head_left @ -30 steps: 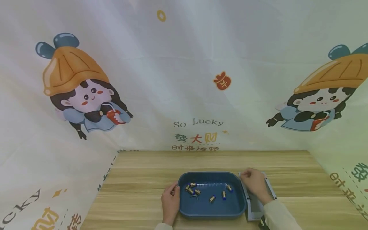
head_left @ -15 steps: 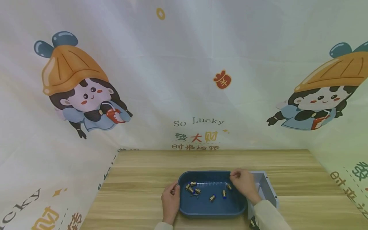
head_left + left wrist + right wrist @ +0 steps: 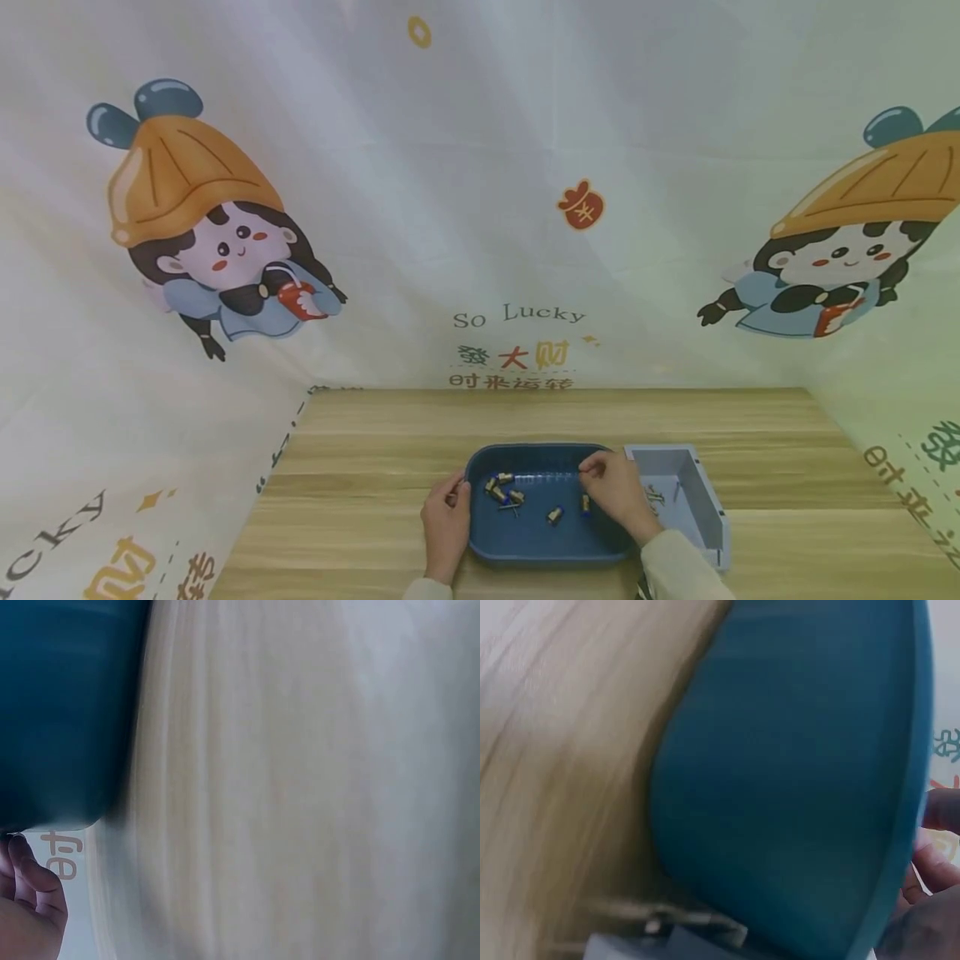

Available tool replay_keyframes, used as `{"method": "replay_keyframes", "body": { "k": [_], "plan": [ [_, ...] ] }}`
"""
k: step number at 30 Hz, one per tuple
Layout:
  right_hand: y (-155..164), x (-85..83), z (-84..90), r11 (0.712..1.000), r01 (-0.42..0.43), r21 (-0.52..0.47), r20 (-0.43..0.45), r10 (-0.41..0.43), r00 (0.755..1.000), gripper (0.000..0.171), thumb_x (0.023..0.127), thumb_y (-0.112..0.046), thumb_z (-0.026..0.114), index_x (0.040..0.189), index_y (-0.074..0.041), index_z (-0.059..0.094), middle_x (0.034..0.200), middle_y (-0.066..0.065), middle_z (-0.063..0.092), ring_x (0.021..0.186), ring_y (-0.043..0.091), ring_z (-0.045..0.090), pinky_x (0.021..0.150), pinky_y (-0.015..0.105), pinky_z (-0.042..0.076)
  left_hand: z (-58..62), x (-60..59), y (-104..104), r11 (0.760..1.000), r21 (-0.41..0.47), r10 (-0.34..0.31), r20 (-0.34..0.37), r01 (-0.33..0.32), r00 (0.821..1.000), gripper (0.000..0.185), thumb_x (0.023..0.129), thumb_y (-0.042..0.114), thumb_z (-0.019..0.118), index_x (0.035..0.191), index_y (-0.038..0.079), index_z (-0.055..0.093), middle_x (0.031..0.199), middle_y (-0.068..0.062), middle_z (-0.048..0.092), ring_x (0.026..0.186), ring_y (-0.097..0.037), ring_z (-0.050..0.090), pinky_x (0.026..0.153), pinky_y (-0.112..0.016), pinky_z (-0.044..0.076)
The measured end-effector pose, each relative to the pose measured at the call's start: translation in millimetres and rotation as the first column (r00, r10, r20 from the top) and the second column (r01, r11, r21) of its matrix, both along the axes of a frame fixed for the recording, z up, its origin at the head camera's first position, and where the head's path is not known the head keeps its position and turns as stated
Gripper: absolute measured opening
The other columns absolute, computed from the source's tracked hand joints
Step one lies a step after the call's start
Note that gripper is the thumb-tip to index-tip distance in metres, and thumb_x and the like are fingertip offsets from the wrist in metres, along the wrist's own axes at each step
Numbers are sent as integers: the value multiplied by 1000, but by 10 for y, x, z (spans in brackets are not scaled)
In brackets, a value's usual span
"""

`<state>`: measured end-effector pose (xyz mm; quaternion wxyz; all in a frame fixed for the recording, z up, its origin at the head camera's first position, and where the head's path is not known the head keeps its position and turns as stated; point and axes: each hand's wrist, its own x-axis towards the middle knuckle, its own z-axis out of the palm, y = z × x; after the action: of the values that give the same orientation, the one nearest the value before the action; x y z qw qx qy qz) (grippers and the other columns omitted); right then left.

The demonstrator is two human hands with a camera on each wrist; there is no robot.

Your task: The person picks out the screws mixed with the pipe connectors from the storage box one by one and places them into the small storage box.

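Note:
A deep blue plastic tray (image 3: 555,546) lies on the wooden table, with several brass fittings with blue ends (image 3: 554,515) and a small T-shaped metal piece (image 3: 509,507) inside. My left hand (image 3: 446,525) grips the tray's left rim, its fingers curled there; part of it shows as the left hand (image 3: 30,900) in the left wrist view. Over the tray's right part is my right hand (image 3: 618,496), thumb and fingertips drawn together. Whether anything small sits between them is hidden. In the right wrist view, the tray's rim covers the fingertips of the right hand (image 3: 930,900).
Against the tray's right side stands a light grey open bin (image 3: 708,500) with small metal screw-like pieces (image 3: 654,499) in it. The wooden table (image 3: 375,425) runs back to a printed cloth wall (image 3: 645,275), with more cloth at both sides.
My right hand has moved left from above the grey bin to over the tray's right part, uncovering the bin's pieces and covering one fitting. The left hand stays on the rim.

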<state>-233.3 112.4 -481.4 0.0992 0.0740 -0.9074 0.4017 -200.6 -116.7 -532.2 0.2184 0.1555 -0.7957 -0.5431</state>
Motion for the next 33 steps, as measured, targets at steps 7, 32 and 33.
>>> {"method": "replay_keyframes", "body": {
  "k": [7, 32, 33],
  "plan": [
    [-150, 0, -128, 1000, -5, -6, -6, 5, 1000, 5, 69, 0, 69, 73, -4, 68, 64, 2, 64, 56, 9, 55, 53, 24, 45, -9, -8, 7, 1000, 8, 2, 4, -2, 1000, 19, 87, 3, 63, 104, 0, 70, 81, -6, 62, 69, -7, 52, 60, -17, 45],
    [-556, 70, -333, 984, -174, -44, 19, 175, 984, 10, 66, 6, 67, 72, -2, 69, 63, 3, 63, 55, 6, 51, 51, 18, 43, 32, 30, 3, 1000, 1, -3, -19, 3, 1000, 18, 86, 3, 64, 103, 0, 71, 80, -6, 61, 68, -7, 50, 60, -18, 43],
    [-568, 72, -340, 983, -180, -45, 18, 181, 983, 10, 66, 6, 67, 72, -2, 69, 63, 3, 63, 55, 6, 51, 51, 18, 43, 30, 28, 2, 1000, 3, -3, -18, 3, 1000, 18, 86, 2, 64, 103, 0, 71, 79, -6, 61, 68, -7, 50, 60, -18, 43]
  ]
}}
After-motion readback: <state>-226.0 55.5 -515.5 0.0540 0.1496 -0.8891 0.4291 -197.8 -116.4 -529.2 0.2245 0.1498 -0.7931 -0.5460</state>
